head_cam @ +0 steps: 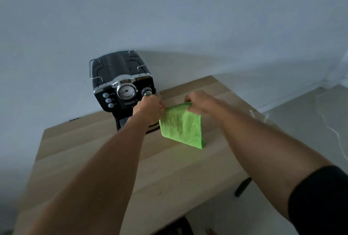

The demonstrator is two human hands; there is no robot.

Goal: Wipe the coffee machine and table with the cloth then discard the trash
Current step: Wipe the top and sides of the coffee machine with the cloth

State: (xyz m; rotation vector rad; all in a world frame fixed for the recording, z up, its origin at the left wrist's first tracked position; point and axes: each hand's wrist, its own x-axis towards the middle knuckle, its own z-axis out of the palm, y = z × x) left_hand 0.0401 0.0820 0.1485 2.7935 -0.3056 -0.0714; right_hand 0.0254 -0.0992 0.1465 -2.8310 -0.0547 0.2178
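A bright green cloth [181,125] hangs folded above the wooden table [105,159], held by its top corners. My left hand [148,108] pinches the left corner and my right hand [199,102] pinches the right corner. Its lower edge reaches down close to the tabletop; I cannot tell if it touches. Just behind my left hand a black coffee machine [120,84] with a round gauge, chrome trim and three buttons stands at the table's far edge by the wall. My left forearm hides its drip tray and lower front. No trash is clearly in view.
A white wall rises behind the table. A crumpled clear plastic item [260,117] lies at the table's right edge. A white cable [331,129] trails on the floor at right. A black chair part [243,186] shows below the table's right edge.
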